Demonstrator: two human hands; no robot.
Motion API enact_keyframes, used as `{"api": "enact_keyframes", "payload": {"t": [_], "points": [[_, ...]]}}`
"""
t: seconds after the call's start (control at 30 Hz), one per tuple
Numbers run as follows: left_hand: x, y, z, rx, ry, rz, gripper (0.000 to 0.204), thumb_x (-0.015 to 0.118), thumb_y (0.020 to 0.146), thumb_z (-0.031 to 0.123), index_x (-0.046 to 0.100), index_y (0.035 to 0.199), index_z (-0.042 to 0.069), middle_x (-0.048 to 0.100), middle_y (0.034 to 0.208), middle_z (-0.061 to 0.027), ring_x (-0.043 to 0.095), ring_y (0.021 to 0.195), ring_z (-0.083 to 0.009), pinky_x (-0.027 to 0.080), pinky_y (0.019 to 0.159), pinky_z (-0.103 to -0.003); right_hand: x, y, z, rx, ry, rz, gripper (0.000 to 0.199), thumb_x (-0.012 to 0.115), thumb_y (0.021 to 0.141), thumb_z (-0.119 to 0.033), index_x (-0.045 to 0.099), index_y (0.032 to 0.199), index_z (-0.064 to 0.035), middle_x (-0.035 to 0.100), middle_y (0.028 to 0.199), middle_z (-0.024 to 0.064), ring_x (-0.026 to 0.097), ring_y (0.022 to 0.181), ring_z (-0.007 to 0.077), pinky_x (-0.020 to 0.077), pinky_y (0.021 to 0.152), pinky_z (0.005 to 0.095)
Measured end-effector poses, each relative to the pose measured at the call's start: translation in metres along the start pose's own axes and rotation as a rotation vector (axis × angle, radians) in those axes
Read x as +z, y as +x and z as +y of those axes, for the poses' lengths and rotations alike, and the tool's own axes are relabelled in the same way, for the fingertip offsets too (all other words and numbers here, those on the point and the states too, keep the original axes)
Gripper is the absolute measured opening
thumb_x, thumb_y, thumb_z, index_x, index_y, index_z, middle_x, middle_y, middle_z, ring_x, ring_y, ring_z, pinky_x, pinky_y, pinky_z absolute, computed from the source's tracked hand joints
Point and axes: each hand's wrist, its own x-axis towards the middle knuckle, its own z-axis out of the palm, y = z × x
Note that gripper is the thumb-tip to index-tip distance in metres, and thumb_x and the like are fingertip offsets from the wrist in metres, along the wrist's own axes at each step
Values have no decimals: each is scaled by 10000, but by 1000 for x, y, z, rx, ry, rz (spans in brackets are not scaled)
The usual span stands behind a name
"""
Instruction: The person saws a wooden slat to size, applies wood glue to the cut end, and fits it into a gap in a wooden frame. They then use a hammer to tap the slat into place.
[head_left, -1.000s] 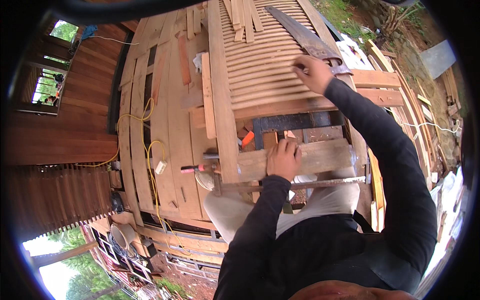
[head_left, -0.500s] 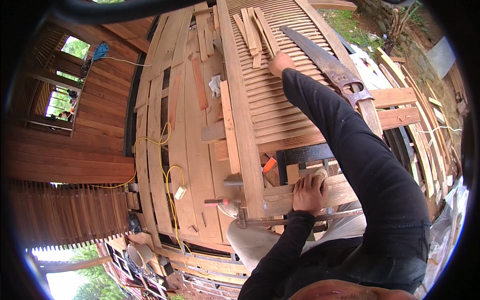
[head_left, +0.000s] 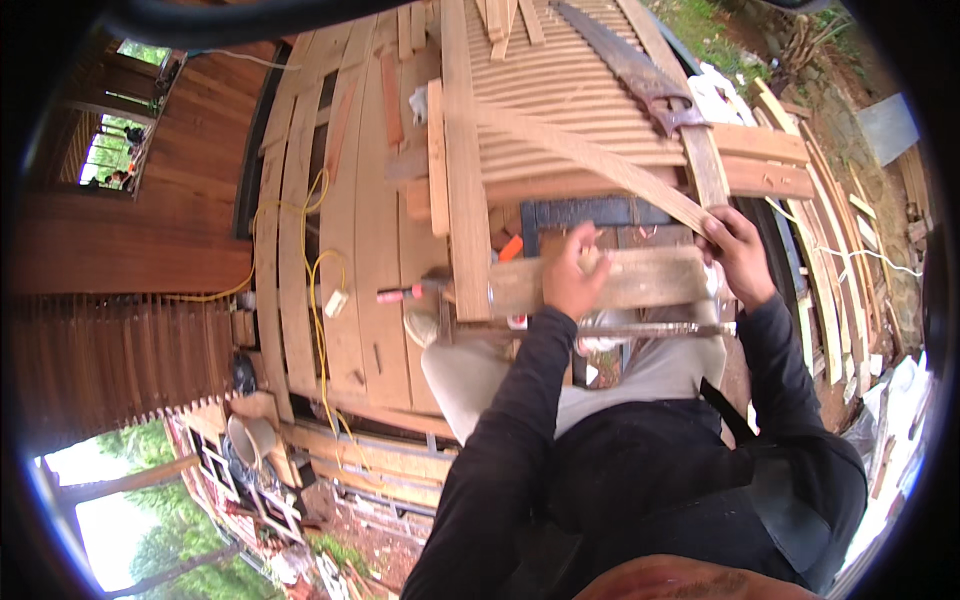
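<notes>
My right hand (head_left: 740, 255) grips one end of a thin wooden slat (head_left: 600, 165). The slat slants up and left across the slatted wooden panel (head_left: 570, 115), its far end by the panel's left side board (head_left: 467, 200). Fingers apart, my left hand (head_left: 575, 275) hovers at the panel's near rail (head_left: 645, 278), slightly blurred and holding nothing. A long metal bar clamp (head_left: 650, 329) spans the near side of that rail, above my knees. Farther up, a handsaw (head_left: 630, 70) with a worn handle lies on the panel's right side.
More loose slats (head_left: 500, 25) lie at the panel's far end. Left is a plank deck (head_left: 385, 230) with a yellow cord (head_left: 318, 270) and a white connector (head_left: 336, 303). A pink-red handle (head_left: 400, 293) lies near the clamp. Timber strips (head_left: 835, 290) are piled at right.
My right hand has come back from the far slats with one slat in its grip. My left hand has lifted from the near rail and opened. The view has shifted.
</notes>
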Motion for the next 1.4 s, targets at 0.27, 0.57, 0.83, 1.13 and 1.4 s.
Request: {"api": "enact_keyframes", "payload": {"t": [0.27,0.57,0.83,1.13,1.4], "points": [[-6,-32,29,-534,-815,18,365,532,1119,331,612,1225,-10,716,1153,-144,739,982,-239,625,808,-389,-77,-79,58,67,-33,70,173,604,1088,-196,682,1121,-45,599,791,-43,541,657,48,447,590,215],[17,-9,56,314,621,120,247,728,933,268,693,1077,70,690,1087,-112,647,1059,-332,500,960,-477,-60,-43,57,57,-35,122,178,589,1080,-204,697,1052,-64,510,739,-95,415,602,4,291,518,208],[18,35,6,110,783,-109,383,594,1040,364,703,862,42,728,867,-162,685,908,-386,489,842,-517,-39,-9,54,140,-25,80,173,598,1067,-185,695,1011,-54,536,764,-85,435,635,8,324,554,199],[22,40,10,-39,791,-163,473,593,1028,419,694,766,39,729,803,-179,703,772,-402,533,755,-517,-44,0,52,268,4,67,181,596,1067,-203,668,968,-69,486,673,-90,390,520,5,262,458,203],[19,49,12,-114,822,-202,475,602,1018,436,716,793,33,734,822,-198,708,779,-412,553,749,-508,-46,19,56,248,-59,34,203,594,1071,-208,668,959,-56,476,655,-95,375,499,4,250,440,211]]}}
